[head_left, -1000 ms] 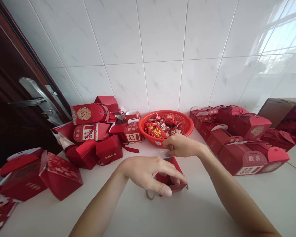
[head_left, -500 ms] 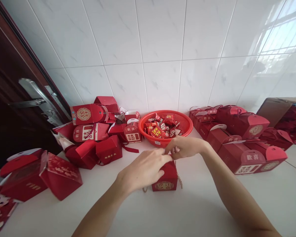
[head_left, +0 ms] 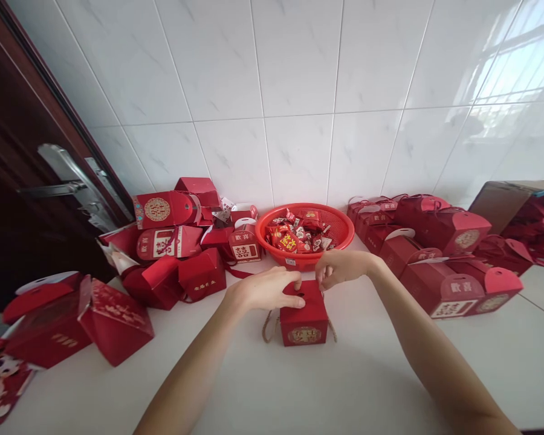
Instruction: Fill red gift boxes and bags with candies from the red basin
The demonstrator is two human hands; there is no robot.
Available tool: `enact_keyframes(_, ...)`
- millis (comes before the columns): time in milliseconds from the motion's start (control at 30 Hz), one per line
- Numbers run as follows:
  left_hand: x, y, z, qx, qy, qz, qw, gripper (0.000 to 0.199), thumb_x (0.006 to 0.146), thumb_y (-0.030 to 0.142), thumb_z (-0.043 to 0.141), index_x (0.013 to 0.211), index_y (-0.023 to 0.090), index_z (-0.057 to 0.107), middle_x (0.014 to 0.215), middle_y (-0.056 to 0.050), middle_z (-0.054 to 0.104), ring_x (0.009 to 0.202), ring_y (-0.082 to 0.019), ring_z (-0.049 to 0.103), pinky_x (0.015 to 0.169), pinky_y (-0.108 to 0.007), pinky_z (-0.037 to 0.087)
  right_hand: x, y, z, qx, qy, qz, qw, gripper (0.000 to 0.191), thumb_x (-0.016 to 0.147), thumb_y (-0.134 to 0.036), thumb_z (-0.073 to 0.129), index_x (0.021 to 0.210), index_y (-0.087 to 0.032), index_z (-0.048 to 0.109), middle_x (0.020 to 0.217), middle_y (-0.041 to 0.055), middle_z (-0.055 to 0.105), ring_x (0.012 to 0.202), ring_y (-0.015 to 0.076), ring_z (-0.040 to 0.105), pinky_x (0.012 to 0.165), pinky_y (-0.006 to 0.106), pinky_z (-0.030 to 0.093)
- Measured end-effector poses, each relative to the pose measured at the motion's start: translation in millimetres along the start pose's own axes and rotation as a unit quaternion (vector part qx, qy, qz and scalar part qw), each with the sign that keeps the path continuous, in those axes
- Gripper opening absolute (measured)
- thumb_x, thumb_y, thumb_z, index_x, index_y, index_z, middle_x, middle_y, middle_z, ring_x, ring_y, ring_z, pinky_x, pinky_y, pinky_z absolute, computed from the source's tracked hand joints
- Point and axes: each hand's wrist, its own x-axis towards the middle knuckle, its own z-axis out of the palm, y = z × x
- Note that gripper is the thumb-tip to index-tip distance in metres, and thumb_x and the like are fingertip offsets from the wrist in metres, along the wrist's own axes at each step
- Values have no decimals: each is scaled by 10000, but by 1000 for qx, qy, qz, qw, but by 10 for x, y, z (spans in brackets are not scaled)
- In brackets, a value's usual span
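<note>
A small red gift box [head_left: 304,317] with a gold emblem on its front stands on the white tabletop before me. Its top is flat with a dark hole in it. Twisted cord [head_left: 267,329] hangs in loops at both sides. My left hand [head_left: 267,290] grips the box at its left rear, thumb lying on top and fingers bent toward the back edge. Curled fingers of my right hand [head_left: 342,267] are at the rear right corner; whatever they pinch, if anything, is hidden.
Behind the box sits a red plastic basket [head_left: 344,232] of wrapped sweets. Red boxes [head_left: 202,275] crowd the left, some open, and finished-looking boxes [head_left: 453,290] line the right. A cardboard carton [head_left: 503,202] stands far right, a dark door [head_left: 22,229] at left.
Both hands have drawn apart: the left has shifted left and the right slightly back, so the box's flat top now shows. The box has barely moved.
</note>
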Motion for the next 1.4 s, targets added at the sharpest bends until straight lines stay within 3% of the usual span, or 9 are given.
enact_keyframes(200,30,-6,-18,0,-29,0,1000,378,850,556,561,1096,270,555,1200,-56,592,1084,-264,593,809,-323,459,8,321,167,100,-51,-28,993,340,764,-402,713,933,-113,774,941,99,768,843,200,671,730,270,493)
enact_keyframes(367,71,-47,-58,-6,-20,0,1000,476,813,603,589,1155,272,568,1187,-66,540,1047,-259,598,824,-330,473,-46,409,325,245,-41,-30,968,265,680,-361,795,793,-130,730,810,37,736,793,166,654,750,274,495)
enact_keyframes(500,68,-58,-29,-4,32,9,999,473,777,590,644,1111,255,630,1139,-70,545,1000,-275,612,793,-346,491,-145,297,313,410,38,-3,911,291,655,-383,833,724,-137,693,705,25,708,678,140,645,707,278,501)
enact_keyframes(600,55,-16,10,-22,126,11,992,451,732,484,729,1103,236,665,1145,-83,570,1029,-300,623,824,-373,507,-228,97,251,490,116,-4,864,317,662,-402,844,707,-142,668,630,13,670,597,119,609,640,262,485)
enact_keyframes(667,25,45,13,-95,189,36,977,459,743,425,740,1148,225,659,1183,-89,599,1009,-286,649,831,-375,522,-271,-60,220,503,155,-16,850,310,687,-395,838,715,-145,657,596,-4,636,571,111,584,619,259,472)
enact_keyframes(867,-182,242,-85,-409,151,152,887,496,922,479,599,1348,232,537,973,-37,725,957,-230,708,926,-414,531,-299,-393,245,446,244,-33,861,341,711,-407,817,846,-141,652,755,17,669,689,138,619,675,287,481)
enact_keyframes(1000,-230,315,-60,-460,150,204,851,492,930,453,613,1363,238,527,1314,-86,640,1207,-251,628,1079,-437,464,-252,-500,327,401,309,-33,862,400,703,-374,803,983,-170,604,830,23,685,761,172,641,706,307,488)
enact_keyframes(1233,-119,390,131,-417,206,239,852,486,893,393,671,1342,266,534,1531,-86,443,1427,-306,430,1086,-427,497,-238,-546,444,210,416,22,885,137,796,-242,597,928,-204,598,793,13,644,749,177,582,632,273,438)
enact_keyframes(1400,-179,462,193,-357,222,261,869,489,910,373,651,1377,306,519,1584,-63,382,1439,-309,422,1068,-425,534,-501,-614,546,104,458,61,881,127,847,-198,511,904,-224,622,753,14,653,710,183,590,659,297,462)
